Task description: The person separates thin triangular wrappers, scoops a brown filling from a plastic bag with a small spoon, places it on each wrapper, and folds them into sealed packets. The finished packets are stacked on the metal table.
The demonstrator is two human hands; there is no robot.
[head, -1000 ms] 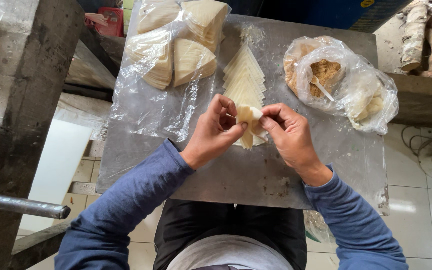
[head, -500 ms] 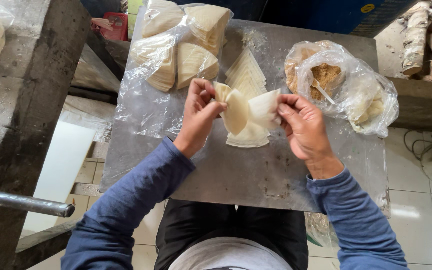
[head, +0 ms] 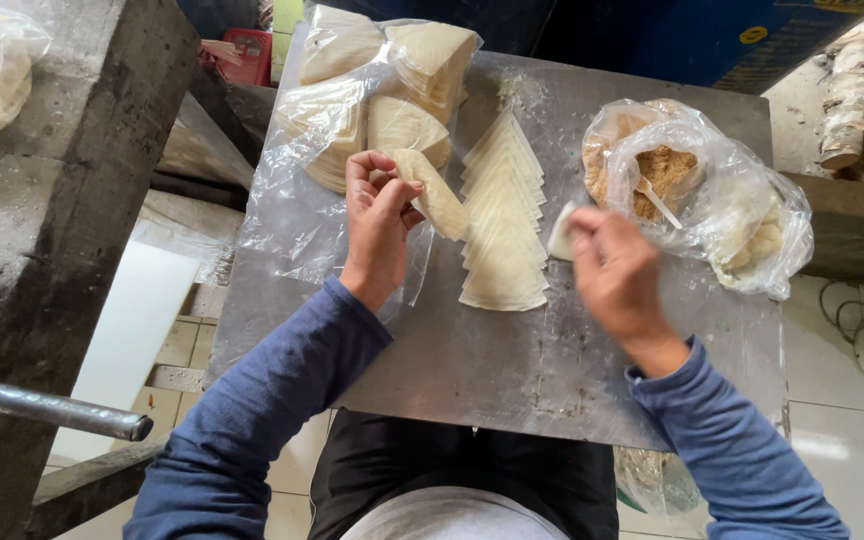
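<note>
A metal work table (head: 472,370) fills the middle of the head view, its top dusted with flour and partly covered by a clear plastic sheet (head: 292,230) on the left. At the far left of that sheet sits a heap of pale dough wrappers (head: 392,90), and down the table's centre runs a fanned row of wrappers (head: 502,225), their long axis pointing away from the person. To the right lies a clear bag of crumbly brown filling (head: 667,170) with a small white spoon (head: 657,200) sunk in it. The left hand (head: 377,225) is closed by thumb and fingertips on a folded wrapper (head: 437,195), which slants down and to the right from the grip, its free end over the left edge of the fanned row. The right hand (head: 617,275) is blurred; it seems to pinch a small white piece (head: 562,240) at its fingertips, though I cannot tell for certain. That hand lies just beside the filling bag, far nearer to the spoon than the left one, with the fanned row between the two hands.
</note>
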